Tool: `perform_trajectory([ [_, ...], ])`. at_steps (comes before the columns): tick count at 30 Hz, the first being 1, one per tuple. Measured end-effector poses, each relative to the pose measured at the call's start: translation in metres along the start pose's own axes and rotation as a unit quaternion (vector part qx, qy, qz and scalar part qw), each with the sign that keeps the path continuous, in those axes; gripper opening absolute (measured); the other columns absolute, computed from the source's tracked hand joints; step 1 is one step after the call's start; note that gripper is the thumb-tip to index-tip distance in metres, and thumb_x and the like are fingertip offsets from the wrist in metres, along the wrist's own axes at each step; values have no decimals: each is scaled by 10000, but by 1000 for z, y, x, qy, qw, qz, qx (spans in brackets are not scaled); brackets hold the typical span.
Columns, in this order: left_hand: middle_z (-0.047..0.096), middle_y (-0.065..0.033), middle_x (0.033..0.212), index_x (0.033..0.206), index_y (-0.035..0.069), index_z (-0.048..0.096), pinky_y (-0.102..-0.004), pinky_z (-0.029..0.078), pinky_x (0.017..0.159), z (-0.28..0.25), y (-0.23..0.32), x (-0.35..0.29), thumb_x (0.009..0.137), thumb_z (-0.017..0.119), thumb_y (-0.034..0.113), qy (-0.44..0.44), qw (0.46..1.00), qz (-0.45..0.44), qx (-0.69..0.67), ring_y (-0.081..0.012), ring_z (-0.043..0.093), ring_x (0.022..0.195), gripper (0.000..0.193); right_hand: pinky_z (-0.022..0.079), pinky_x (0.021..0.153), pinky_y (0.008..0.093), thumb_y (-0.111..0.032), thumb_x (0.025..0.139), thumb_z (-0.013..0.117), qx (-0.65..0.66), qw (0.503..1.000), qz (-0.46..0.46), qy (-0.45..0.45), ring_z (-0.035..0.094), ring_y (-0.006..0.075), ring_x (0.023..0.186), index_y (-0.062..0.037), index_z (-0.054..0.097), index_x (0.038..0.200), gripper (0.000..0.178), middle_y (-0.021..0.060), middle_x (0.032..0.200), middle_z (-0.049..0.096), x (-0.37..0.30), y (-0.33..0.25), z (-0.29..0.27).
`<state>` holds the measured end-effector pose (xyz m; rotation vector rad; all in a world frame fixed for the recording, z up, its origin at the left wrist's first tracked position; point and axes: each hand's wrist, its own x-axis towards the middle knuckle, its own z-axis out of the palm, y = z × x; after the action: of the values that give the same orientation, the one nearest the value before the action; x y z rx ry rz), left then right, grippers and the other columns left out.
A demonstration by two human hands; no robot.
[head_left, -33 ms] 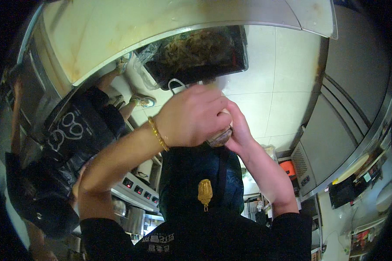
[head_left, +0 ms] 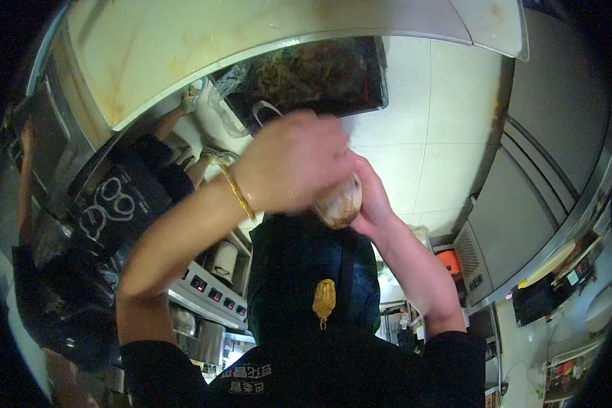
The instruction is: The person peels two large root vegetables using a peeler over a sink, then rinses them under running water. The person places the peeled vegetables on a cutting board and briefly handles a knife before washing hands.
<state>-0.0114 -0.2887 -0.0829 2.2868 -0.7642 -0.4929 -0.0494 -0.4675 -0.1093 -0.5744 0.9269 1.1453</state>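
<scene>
My right hand (head_left: 372,194) is closed round a pale root vegetable (head_left: 340,204) with brown patches of skin left on it. My left hand (head_left: 298,160), with a gold bangle at the wrist, is closed just left of the vegetable and partly covers it. A pale loop sticks out past its knuckles, the end of a tool that looks like a peeler (head_left: 266,109); the rest lies hidden in the fist. Beyond both hands, a black bin (head_left: 370,107) with a clear plastic liner holds dark brown scraps.
A curved pale worktop (head_left: 265,26) spans the far side above the bin. At left stands another person in dark clothes (head_left: 109,211), close to my left arm. Steel cabinets (head_left: 506,197) line the right side. A panel with red-lit switches (head_left: 214,294) sits behind my left elbow.
My left hand has shifted slightly up and left along with the loop-ended tool. More of the vegetable's pale side shows now. My right hand stays nearly in place.
</scene>
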Motion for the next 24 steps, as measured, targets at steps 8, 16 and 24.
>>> perform_trajectory([
  [8,573,-105,745,774,55,582,-393,458,626,-12,-34,-57,854,587,155,170,944,-282,-22,-304,570,716,128,406,977,625,-518,944,421,172,965,112,-166,412,441,1272,-85,269,1454,686,207,1433,371,-6,-7,-23],
  [16,584,-117,808,811,72,623,-454,478,723,59,3,-52,751,591,112,297,911,-220,-185,-315,552,803,79,328,1045,649,-441,708,710,-22,989,85,-118,439,389,1269,-93,252,1461,947,191,1419,400,-9,-14,-46],
  [24,562,-79,851,787,121,599,-417,479,752,43,5,-55,783,589,273,254,947,-189,-55,-290,550,862,152,442,975,570,-485,692,691,-1,993,74,-91,516,368,1180,-71,361,1404,888,161,1342,487,-6,-13,-56],
])
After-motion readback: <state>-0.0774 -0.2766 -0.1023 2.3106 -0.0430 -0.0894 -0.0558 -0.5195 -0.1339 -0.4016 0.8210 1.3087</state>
